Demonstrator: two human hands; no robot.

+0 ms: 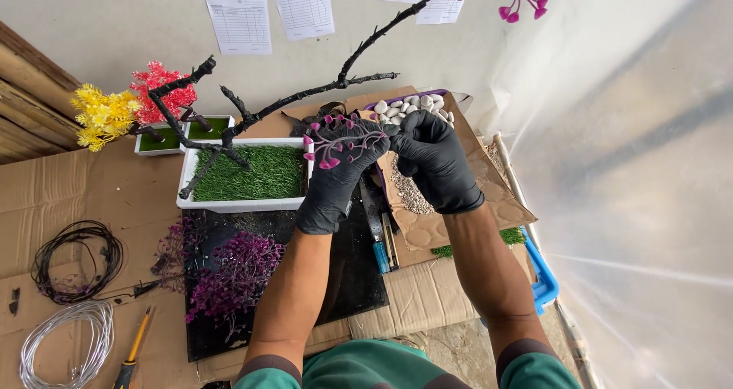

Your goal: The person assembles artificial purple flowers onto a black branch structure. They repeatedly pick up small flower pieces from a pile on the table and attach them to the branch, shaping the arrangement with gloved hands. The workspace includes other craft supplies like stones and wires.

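Above the hands: black branches point(305, 95) arch across from the white planter point(244, 203), barring a straight reach to the wall.
Left of the hands: the planter's rim sits just beside the left hand point(336, 177).
Behind the hands: a tray of white pebbles point(412, 108) blocks the way.
Near desk, left: bare cardboard point(46, 198) between the black wire coil point(76, 261) and silver wire coil point(65, 343).
Right: plastic sheeting point(634, 167) closes that side.
Under the forearms: purple foliage point(229, 271) and hand tools point(379, 232) crowd the black mat point(359, 282).

Pale wall point(114, 22) behind w/ papers point(238, 22) stuck on. Clear plastic sheet point(641, 167) at right, daylight thru it. Wood planks point(27, 106) at left; cardboard point(69, 190) over worktop.
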